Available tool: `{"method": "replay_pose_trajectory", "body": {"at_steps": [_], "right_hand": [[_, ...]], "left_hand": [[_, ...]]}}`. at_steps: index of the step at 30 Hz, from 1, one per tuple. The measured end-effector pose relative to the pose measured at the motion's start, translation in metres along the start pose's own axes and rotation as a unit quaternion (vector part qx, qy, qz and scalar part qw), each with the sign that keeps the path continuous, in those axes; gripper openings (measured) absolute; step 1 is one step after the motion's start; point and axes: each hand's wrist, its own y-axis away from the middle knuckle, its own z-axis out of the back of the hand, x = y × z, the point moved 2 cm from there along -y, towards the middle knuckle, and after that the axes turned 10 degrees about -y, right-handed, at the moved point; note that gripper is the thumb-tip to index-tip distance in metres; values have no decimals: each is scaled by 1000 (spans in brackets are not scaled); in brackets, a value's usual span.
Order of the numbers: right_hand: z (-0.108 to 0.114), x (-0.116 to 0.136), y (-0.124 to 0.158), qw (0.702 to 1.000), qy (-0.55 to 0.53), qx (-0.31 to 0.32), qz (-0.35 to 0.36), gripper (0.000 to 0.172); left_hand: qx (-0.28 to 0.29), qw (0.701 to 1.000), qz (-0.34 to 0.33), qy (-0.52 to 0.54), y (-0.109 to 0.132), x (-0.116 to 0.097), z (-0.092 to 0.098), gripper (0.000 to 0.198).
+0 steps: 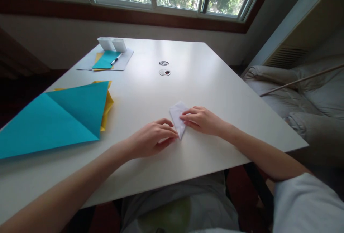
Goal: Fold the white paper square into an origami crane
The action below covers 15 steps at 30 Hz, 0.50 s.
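A small white folded paper point(177, 116), kite-shaped with its point toward me, lies on the white table point(188, 72). My left hand point(153, 140) has its fingers curled and pressed together against the paper's lower left edge. My right hand point(201, 120) lies over the paper's right side, fingertips pressing it flat onto the table.
A large folded teal sheet point(53, 118) lies on yellow paper point(107, 106) at the left. At the far left corner are two white cups point(112, 44), a pen point(116, 59) and a small teal sheet point(106, 60). Two round cable holes point(164, 68) sit mid-table. A grey cushion point(309, 100) lies right.
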Motion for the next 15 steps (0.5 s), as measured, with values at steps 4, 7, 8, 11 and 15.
{"method": "replay_pose_trajectory", "body": {"at_steps": [4, 7, 8, 11, 15], "right_hand": [[-3, -2, -2, 1000, -15, 5, 21, 30], [-4, -2, -4, 1000, -23, -8, 12, 29], [-4, -1, -5, 1000, -27, -15, 5, 28], [-7, 0, -8, 998, -47, -34, -12, 26], [-10, 2, -8, 997, -48, -43, -40, 27]], "left_hand": [[-54, 998, 33, -2, 2, 17, 2, 23], [-59, 995, 61, -42, 1, 21, -4, 21], [-61, 994, 75, -50, -1, 21, -6, 21], [-88, 987, 123, -61, -5, 21, -14, 18], [-103, 978, 166, -73, -7, 23, -21, 17]]}}
